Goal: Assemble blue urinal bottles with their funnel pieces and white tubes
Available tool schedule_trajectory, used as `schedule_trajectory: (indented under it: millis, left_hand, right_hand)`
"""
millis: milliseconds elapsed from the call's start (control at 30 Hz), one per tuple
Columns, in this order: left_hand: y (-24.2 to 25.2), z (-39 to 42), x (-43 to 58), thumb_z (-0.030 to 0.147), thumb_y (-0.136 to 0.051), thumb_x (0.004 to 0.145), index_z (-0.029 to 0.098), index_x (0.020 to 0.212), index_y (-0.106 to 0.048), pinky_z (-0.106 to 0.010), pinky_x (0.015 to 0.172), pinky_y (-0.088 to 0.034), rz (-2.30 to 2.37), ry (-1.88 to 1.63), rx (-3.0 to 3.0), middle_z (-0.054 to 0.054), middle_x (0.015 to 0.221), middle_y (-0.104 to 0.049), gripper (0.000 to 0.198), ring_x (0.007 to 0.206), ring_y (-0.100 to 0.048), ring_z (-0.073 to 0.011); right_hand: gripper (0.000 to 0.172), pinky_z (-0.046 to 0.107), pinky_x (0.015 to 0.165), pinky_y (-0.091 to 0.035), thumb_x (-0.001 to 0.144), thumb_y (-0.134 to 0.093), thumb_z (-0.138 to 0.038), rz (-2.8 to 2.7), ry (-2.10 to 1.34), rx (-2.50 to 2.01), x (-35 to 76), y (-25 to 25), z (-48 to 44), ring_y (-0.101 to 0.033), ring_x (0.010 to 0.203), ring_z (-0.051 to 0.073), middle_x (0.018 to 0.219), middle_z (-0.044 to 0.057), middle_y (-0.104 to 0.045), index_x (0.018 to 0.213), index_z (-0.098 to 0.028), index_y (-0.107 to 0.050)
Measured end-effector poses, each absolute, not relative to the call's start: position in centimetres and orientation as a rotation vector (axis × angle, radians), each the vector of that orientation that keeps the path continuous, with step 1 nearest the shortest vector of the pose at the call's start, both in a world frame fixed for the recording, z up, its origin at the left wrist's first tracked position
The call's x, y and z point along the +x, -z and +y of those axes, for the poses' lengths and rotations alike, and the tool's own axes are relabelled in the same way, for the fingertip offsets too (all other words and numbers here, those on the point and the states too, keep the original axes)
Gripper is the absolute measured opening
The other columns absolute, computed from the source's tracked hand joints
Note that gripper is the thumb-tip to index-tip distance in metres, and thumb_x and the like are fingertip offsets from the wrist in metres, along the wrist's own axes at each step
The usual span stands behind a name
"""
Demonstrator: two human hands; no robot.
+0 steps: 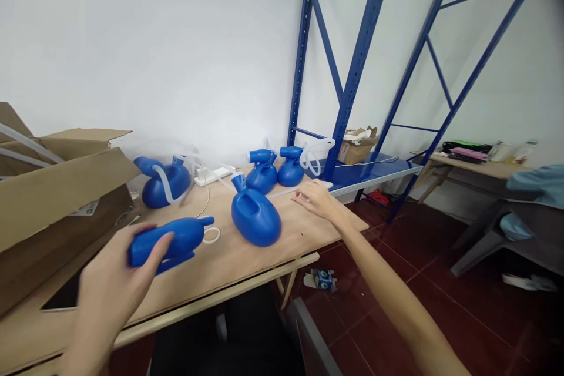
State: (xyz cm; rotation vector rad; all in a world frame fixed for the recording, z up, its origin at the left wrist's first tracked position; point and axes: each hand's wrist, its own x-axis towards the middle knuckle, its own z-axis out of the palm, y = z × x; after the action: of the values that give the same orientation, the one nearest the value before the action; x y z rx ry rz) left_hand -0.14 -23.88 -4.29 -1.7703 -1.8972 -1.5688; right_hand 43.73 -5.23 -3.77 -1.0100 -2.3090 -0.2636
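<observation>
My left hand (118,267) is wrapped round a blue plastic mouthpiece (180,238), held above the front left of the table, with its narrow spout pointing right. Beside it a blue plastic urinal bottle (257,218) lies on the wooden table (211,270), its neck toward the wall. My right hand (315,198) is over the table's right side, fingers loosely extended and apart. Close to those fingers runs a clear tube (282,192); whether they touch it I cannot tell. Behind stand two more blue bottles (261,173) with mouthpieces and coiled tubes.
An open cardboard box (57,200) with tubes takes up the table's left end. Near it are another blue bottle (167,183), a white power strip (215,175) and a white ring (212,235). Blue metal shelving (359,64) rises at the right. A small box (324,280) lies on the floor.
</observation>
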Motion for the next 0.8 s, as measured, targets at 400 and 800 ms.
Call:
schedule_trajectory:
  millis: [400, 800]
  left_hand:
    - [11.6, -16.7, -3.7, 0.074, -0.054, 0.086, 0.009, 0.137, -0.059, -0.068, 0.106, -0.048, -2.308, 1.259, -1.488, -0.03, 0.137, -0.061, 0.083, 0.133, -0.056, -0.052]
    - [4.3, -2.0, 9.4, 0.05, -0.054, 0.099, 0.019, 0.091, -0.07, -0.036, 0.082, -0.053, -2.046, 1.148, -2.319, -0.011, 0.094, -0.077, 0.036, 0.09, -0.072, -0.0273]
  right_hand:
    - [0.056, 0.046, 0.117, -0.045, 0.106, -0.046, -0.06, -2.028, -0.647, -0.915, 37.2, 13.5, 0.2, -0.062, 0.13, 0.026, 0.138, 0.015, -0.068, 0.136, -0.019, -0.068]
    - [0.086, 0.058, 0.129, -0.031, 0.088, -0.07, -0.071, -1.928, -0.556, -1.133, 31.2, 11.4, -5.6, -0.045, 0.153, 0.038, 0.165, 0.012, -0.049, 0.16, -0.027, -0.05]
